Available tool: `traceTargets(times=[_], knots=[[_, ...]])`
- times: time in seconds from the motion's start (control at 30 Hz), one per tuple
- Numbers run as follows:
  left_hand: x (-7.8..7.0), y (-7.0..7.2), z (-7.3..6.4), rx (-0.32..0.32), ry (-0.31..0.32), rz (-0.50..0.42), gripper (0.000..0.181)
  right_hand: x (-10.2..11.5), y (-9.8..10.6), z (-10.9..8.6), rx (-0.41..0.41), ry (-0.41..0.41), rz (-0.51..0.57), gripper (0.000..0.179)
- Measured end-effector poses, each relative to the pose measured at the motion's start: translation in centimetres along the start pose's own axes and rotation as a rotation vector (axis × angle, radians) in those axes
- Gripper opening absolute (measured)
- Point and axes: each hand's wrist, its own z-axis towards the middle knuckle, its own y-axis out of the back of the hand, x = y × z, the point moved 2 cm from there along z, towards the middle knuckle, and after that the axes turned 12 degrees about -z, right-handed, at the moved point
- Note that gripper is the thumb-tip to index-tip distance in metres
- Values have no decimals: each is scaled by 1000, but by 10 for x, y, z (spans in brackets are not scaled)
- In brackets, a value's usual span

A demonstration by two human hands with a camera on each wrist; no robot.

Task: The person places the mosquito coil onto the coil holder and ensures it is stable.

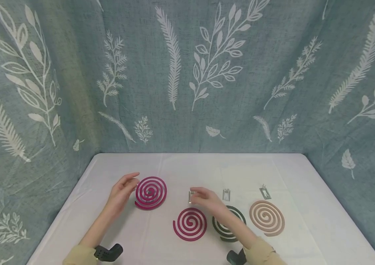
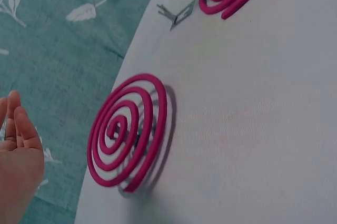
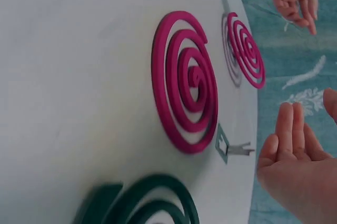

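Observation:
Near the left of the white table, a magenta mosquito coil (image 1: 156, 203) sits raised over the tabletop, casting a shadow; part of a metal stand (image 2: 126, 194) shows beneath it. My left hand (image 1: 124, 187) hovers beside its left edge, fingers loosely bent and holding nothing. To the right, my right hand (image 1: 204, 200) is above a small metal stand (image 3: 222, 144), its fingers fairly straight and apart from it in the right wrist view. A second magenta coil (image 1: 190, 239) lies flat in front of that stand. Partly behind my right forearm is a dark green coil (image 1: 243, 217).
A tan coil (image 1: 267, 217) lies at the right. Two more metal stands stand behind the coils, one at centre right (image 1: 226, 195) and one farther right (image 1: 265, 192). A blue-green leaf-patterned cloth (image 1: 187, 129) hangs behind and around the table.

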Motion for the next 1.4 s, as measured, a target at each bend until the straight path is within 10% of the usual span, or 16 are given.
traceTargets(times=[0.37,0.73,1.4], knots=[[-5,-33,-8,163,-51,300,39,-9,23,-20,-21,-46,-99,51],[14,-47,-14,467,-194,417,33,-26,36,-41,-13,-62,-183,50],[43,-70,-17,753,-105,704,52,-29,24,-45,21,166,-622,49]])
